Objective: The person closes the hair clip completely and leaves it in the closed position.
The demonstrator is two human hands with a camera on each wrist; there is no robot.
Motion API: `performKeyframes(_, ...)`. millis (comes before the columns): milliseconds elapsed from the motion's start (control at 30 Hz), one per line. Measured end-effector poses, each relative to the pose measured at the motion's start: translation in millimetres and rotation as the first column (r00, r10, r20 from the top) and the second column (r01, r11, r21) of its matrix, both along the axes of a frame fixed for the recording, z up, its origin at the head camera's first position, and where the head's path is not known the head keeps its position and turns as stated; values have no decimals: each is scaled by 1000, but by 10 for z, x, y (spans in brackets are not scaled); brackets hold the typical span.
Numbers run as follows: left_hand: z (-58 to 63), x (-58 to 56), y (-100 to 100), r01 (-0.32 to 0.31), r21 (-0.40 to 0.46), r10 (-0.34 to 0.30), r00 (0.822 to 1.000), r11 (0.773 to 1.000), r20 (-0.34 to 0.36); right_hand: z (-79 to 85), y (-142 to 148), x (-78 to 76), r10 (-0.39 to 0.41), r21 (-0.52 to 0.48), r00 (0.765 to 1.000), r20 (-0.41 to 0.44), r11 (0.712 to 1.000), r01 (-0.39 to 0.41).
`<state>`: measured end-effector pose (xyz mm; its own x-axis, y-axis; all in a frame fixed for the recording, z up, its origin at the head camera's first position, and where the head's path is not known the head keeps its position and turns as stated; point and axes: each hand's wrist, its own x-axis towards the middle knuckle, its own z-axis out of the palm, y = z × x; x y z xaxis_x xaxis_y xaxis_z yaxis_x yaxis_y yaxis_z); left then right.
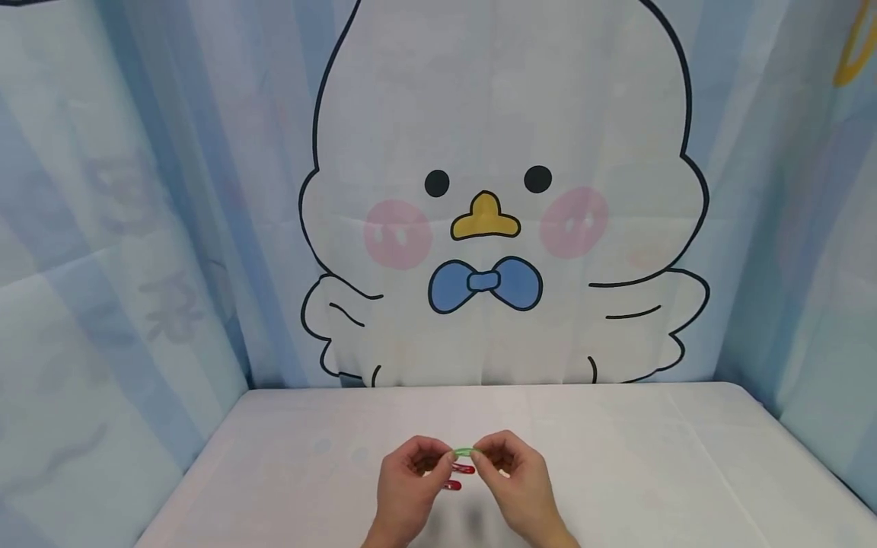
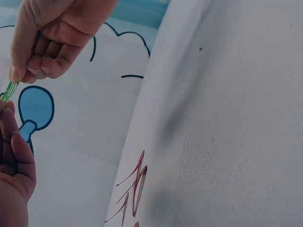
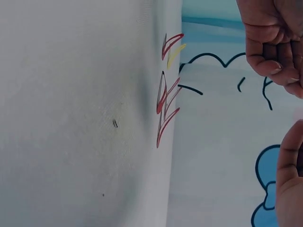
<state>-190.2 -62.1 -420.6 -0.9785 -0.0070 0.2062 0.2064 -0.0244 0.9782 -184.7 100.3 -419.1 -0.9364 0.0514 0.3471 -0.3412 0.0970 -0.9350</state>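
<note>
My left hand (image 1: 409, 489) and right hand (image 1: 518, 485) meet above the white table, pinching a small green snap hair clip (image 1: 464, 452) between thumbs and fingertips, one hand at each end. The green clip (image 2: 9, 91) also shows at the edge of the left wrist view; the right wrist view does not show it. Beneath the hands, red hair clips (image 1: 464, 469) lie on the table, partly covered by my left hand in the head view. From the right wrist, several red clips (image 3: 161, 101) and a yellow clip (image 3: 175, 56) appear in a row, their bent parts sprung apart.
A pale cloth covers the table (image 1: 651, 449). Behind it hangs a curtain (image 1: 486, 342) printed with a white chick wearing a blue bow tie. Blue-striped curtains (image 1: 116, 304) close in both sides. Small dark specks (image 3: 115, 123) dot the cloth.
</note>
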Motion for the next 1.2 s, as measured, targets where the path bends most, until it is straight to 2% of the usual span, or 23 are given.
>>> performKeyframes(167, -22, -13, -4, 7, 15, -7, 1000, 1000, 26, -16, 5, -3, 19, -20, 1000, 20, 1000, -19)
performKeyframes(233, -31, -25, -10, 5, 12, -6, 999, 1000, 39, -31, 6, -9, 24, -15, 1000, -3, 1000, -24)
performKeyframes(300, -45, -37, -14, -2, 5, 2, 999, 1000, 50, -54, 9, -17, 25, 18, 998, -52, 1000, -25)
performKeyframes(367, -52, -45, -12, -17, -3, 18, 998, 1000, 62, -82, 15, -29, 25, 80, 988, -150, 997, -13)
performKeyframes(433, -53, -50, -6, -36, -10, 37, 996, 999, 75, -110, 28, -41, 23, 155, 967, -253, 988, 17)
performKeyframes(567, -39, -54, 4, -55, -15, 57, 993, 998, 107, -156, 64, -72, 55, 274, 899, -434, 959, 74)
performKeyframes(733, -45, -63, 2, -45, -16, 47, 992, 999, 115, -190, 113, -115, 118, 343, 831, -543, 935, 91)
performKeyframes(833, -62, -67, -13, -17, -14, 18, 994, 1000, 107, -205, 138, -134, 133, 364, 807, -576, 925, 107)
performKeyframes(1100, -117, -112, -89, 117, -41, -113, 990, 992, 83, -226, 203, -170, 157, 417, 787, -597, 899, 137)
performKeyframes(1200, -139, -132, -134, 134, -61, -130, 989, 989, 70, -232, 215, -190, 159, 441, 806, -570, 887, 137)
